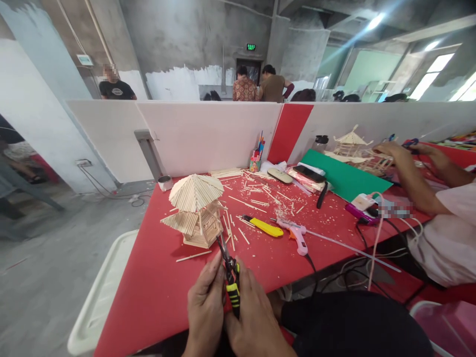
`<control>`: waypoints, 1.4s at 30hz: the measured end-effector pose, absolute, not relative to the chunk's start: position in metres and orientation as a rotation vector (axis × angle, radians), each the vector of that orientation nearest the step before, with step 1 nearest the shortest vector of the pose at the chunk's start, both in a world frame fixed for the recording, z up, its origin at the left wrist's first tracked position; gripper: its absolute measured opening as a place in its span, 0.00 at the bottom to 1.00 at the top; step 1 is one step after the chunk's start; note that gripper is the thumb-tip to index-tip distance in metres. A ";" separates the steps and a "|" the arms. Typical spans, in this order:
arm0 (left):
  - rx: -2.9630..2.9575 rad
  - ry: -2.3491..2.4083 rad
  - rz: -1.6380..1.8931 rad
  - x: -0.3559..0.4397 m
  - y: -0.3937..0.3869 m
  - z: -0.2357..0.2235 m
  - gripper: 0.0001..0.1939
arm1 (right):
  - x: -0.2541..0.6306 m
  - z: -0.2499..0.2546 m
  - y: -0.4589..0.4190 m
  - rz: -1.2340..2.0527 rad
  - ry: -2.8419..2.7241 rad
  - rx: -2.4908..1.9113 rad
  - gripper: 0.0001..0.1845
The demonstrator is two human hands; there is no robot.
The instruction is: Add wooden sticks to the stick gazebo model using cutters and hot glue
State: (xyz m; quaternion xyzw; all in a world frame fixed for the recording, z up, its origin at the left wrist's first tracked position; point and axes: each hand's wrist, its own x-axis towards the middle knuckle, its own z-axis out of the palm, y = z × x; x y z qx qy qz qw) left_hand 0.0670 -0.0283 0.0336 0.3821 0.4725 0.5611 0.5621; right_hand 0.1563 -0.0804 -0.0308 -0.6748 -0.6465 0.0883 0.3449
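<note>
Black and yellow pliers (pixel 232 280) point away from me, above the front part of the red table. My right hand (pixel 253 307) is closed round their handles. Close against the pliers' left side is my left hand (pixel 206 300), its fingers curled together; whatever they pinch is hidden. Just beyond the plier tips stands a small pavilion model (pixel 197 210) built of thin wooden sticks, with a pointed roof and railings. One loose stick (pixel 193 256) lies in front of it. To the right are a yellow utility knife (pixel 266 227) and a pink glue gun (pixel 297 234).
Cut sticks and scraps (pixel 260 191) litter the red table (pixel 148 287). A green board (pixel 342 171), a phone (pixel 308 173) and a pen cup (pixel 255 162) stand or lie farther back. Cables run by a power strip (pixel 394 208). At right, a co-worker's hands (pixel 394 148) are beside another stick model.
</note>
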 end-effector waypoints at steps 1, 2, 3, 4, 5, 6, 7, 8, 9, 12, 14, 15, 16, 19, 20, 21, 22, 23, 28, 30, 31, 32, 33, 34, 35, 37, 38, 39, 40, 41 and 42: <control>0.938 1.125 1.329 0.066 -0.028 0.034 0.19 | 0.159 -0.032 -0.081 0.237 -1.714 -1.723 0.46; 0.978 1.137 1.336 0.065 -0.029 0.034 0.18 | 0.160 -0.033 -0.082 0.243 -1.737 -1.701 0.46; 1.016 1.146 1.341 0.065 -0.029 0.034 0.18 | 0.162 -0.033 -0.083 0.251 -1.754 -1.683 0.46; 1.049 1.154 1.341 0.064 -0.029 0.034 0.18 | 0.162 -0.032 -0.083 0.261 -1.753 -1.680 0.46; 1.074 1.160 1.338 0.063 -0.030 0.034 0.17 | 0.161 -0.030 -0.084 0.278 -1.735 -1.694 0.44; 1.089 1.164 1.333 0.063 -0.030 0.034 0.17 | 0.160 -0.027 -0.084 0.301 -1.712 -1.710 0.43; 1.097 1.165 1.326 0.063 -0.031 0.035 0.17 | 0.158 -0.024 -0.084 0.330 -1.690 -1.724 0.41; 1.093 1.167 1.323 0.063 -0.031 0.035 0.17 | 0.155 -0.021 -0.084 0.364 -1.671 -1.732 0.40; 1.078 1.171 1.325 0.063 -0.032 0.034 0.16 | 0.154 -0.018 -0.084 0.393 -1.650 -1.740 0.39; 1.007 1.169 1.353 0.065 -0.031 0.033 0.17 | 0.152 -0.010 -0.081 0.427 -1.646 -1.751 0.39; 0.974 1.143 1.349 0.066 -0.030 0.031 0.18 | 0.153 -0.008 -0.079 0.421 -1.681 -1.763 0.41; 0.970 1.132 1.337 0.066 -0.029 0.030 0.18 | 0.154 -0.008 -0.078 0.417 -1.696 -1.769 0.42; 0.971 1.130 1.328 0.066 -0.028 0.029 0.19 | 0.155 -0.008 -0.078 0.412 -1.702 -1.774 0.42; 1.008 1.158 1.337 0.065 -0.026 0.026 0.19 | 0.157 -0.008 -0.078 0.394 -1.679 -1.769 0.42; 1.030 1.163 1.346 0.064 -0.026 0.025 0.20 | 0.157 -0.008 -0.078 0.395 -1.677 -1.759 0.42; 1.050 1.164 1.352 0.064 -0.026 0.025 0.20 | 0.157 -0.007 -0.078 0.406 -1.678 -1.749 0.42; 1.068 1.163 1.355 0.063 -0.026 0.025 0.20 | 0.157 -0.005 -0.079 0.428 -1.687 -1.741 0.41; 1.080 1.162 1.352 0.064 -0.026 0.025 0.20 | 0.157 -0.003 -0.079 0.458 -1.693 -1.739 0.40; 0.941 1.129 1.333 0.068 -0.025 0.031 0.21 | 0.162 0.016 -0.073 0.610 -1.655 -1.721 0.38; 0.800 1.082 1.314 0.069 -0.022 0.036 0.23 | 0.172 0.023 -0.066 0.614 -1.644 -1.802 0.39; 0.737 1.058 1.304 0.069 -0.019 0.039 0.23 | 0.179 0.025 -0.062 0.576 -1.638 -1.907 0.39; 0.689 1.037 1.293 0.068 -0.017 0.042 0.22 | 0.187 0.026 -0.057 0.508 -1.622 -2.055 0.39; 0.659 1.018 1.276 0.066 -0.015 0.045 0.21 | 0.196 0.027 -0.052 0.402 -1.604 -2.216 0.39; 0.640 1.000 1.253 0.064 -0.012 0.048 0.19 | 0.204 0.025 -0.048 0.275 -1.595 -2.340 0.38; 0.626 0.978 1.220 0.062 -0.010 0.050 0.18 | 0.212 0.023 -0.043 0.173 -1.597 -2.416 0.37; 0.577 0.940 1.165 0.057 -0.007 0.054 0.18 | 0.224 0.016 -0.037 0.047 -1.599 -2.456 0.35; 0.546 0.930 1.142 0.055 -0.005 0.055 0.18 | 0.228 0.013 -0.034 0.004 -1.598 -2.436 0.32; 0.513 0.927 1.123 0.053 -0.004 0.056 0.18 | 0.229 0.010 -0.033 -0.039 -1.598 -2.391 0.30; 0.484 0.928 1.106 0.051 -0.003 0.056 0.17 | 0.230 0.007 -0.031 -0.081 -1.605 -2.319 0.27; 0.459 0.928 1.092 0.049 -0.002 0.057 0.17 | 0.229 0.007 -0.029 -0.113 -1.626 -2.213 0.24; 0.440 0.923 1.081 0.047 -0.001 0.059 0.15 | 0.227 0.008 -0.027 -0.127 -1.657 -2.076 0.21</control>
